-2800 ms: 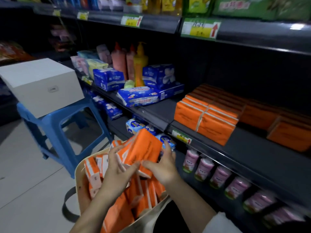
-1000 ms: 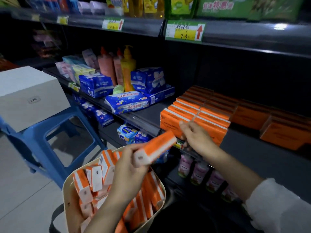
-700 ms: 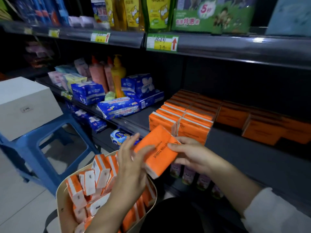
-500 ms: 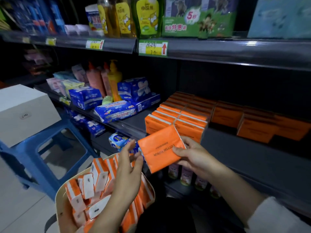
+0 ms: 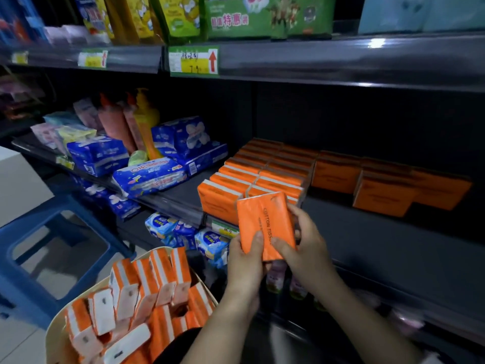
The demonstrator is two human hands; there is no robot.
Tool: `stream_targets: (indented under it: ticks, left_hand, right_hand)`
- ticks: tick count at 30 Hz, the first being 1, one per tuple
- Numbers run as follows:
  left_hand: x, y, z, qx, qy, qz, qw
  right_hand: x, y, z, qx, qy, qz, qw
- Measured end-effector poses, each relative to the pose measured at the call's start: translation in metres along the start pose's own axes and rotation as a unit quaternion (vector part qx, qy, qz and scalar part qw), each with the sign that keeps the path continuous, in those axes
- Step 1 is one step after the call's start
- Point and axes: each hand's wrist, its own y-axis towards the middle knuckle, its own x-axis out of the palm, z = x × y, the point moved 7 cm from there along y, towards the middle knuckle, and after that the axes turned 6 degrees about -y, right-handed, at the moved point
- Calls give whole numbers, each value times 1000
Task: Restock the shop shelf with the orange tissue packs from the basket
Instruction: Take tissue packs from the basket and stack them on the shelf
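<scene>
A: What do the hands have?

B: The left hand (image 5: 245,261) and right hand (image 5: 305,248) both grip one orange tissue pack (image 5: 265,225), upright just before the shelf (image 5: 393,232) edge.

A: Progress?

B: Partway, I judge. The double row (image 5: 252,179) shows roughly a dozen packs, with about four stacks (image 5: 383,187) beside it. The basket (image 5: 56,337) holds more than ten still.

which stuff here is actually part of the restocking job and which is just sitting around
Part of the job:
- orange tissue pack held upright in both hands (left hand, right hand)
- basket of more orange packs
- orange rows on the shelf

Just sitting around:
- blue tissue packs
- pump bottles
- blue stool
- green bags on the top shelf
</scene>
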Motion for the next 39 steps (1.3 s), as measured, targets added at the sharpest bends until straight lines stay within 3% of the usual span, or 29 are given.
stream_targets:
  ticks: [3,6,14,17,23,29,35,39]
  left_hand:
    - [-8,18,3,65,154,24,986]
    - [-16,25,30,154,256,67,952]
    - [-16,60,65,327,428,50,841]
    - [-11,77,63,337,498,22,799]
    - [-9,91,60,333,521,7,786]
    - [-10,88,61,337,536,-12,774]
    - [-41,71,90,331,476,45,814]
    - [-123,35,87,366,542,69,753]
  right_hand:
    - [-5,13,-14,-129,-154,12,979]
    - [-2,28,-13,-168,-258,-15,951]
    - [8,54,-9,-195,-287,-9,938]
    - [11,60,-6,-199,-319,7,927]
    - [26,62,-5,-247,-416,32,874]
    - [22,61,-4,-228,-433,62,870]
    - [21,46,-18,-241,-418,78,872]
    - [42,30,-44,-273,-355,84,890]
